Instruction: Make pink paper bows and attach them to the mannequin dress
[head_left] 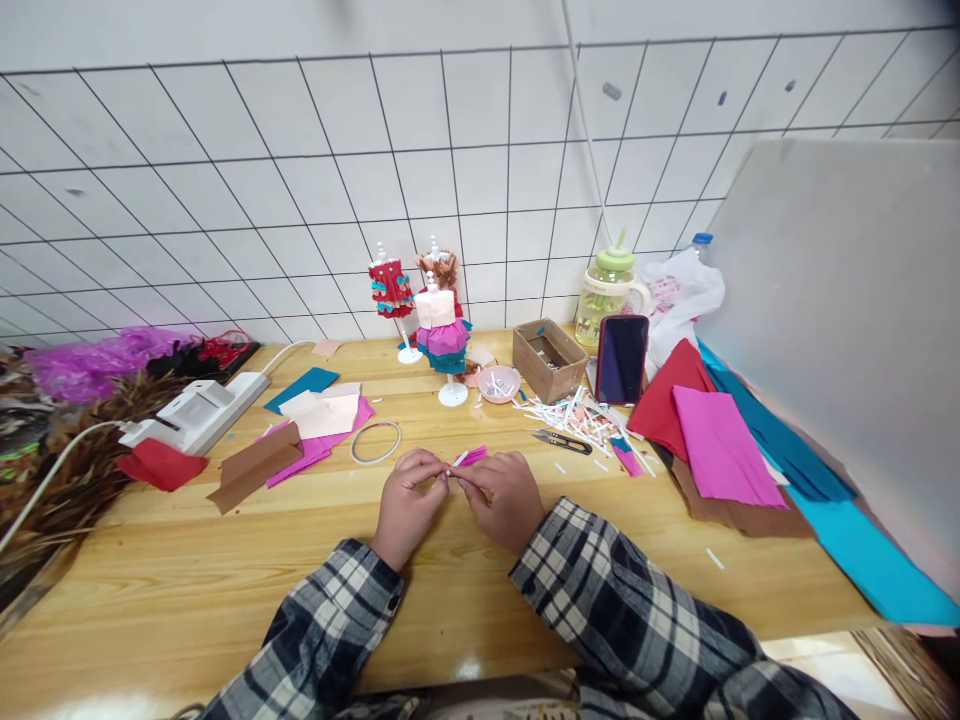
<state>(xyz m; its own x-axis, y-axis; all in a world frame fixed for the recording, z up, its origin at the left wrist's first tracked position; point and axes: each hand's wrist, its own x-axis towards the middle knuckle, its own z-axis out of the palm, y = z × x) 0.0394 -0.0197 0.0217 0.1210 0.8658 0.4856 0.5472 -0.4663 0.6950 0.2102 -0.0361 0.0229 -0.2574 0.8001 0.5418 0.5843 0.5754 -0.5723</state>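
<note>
My left hand (411, 500) and my right hand (504, 495) meet above the middle of the table, thumbs and forefingers pinched together. A thin white strip (460, 460) sticks up at the fingertips, between the two hands. Just behind them shows a small pleated piece of magenta crepe paper (472, 456); my right fingers partly cover it, and I cannot tell whether they touch it. To the left of my hands lies a silvery ring (354, 446). Thread snips (564, 441) rest on the table to the right, by a heap of white paper scraps (577, 415).
Small dress forms in crepe paper (441, 340) stand at the back. Behind the scraps are a cardboard box (550, 360), a pink dish (499, 384), a propped phone (622, 360) and a green-lidded bottle (604, 295). Coloured paper sheets (727, 445) lie right; a power strip (196, 412) lies left.
</note>
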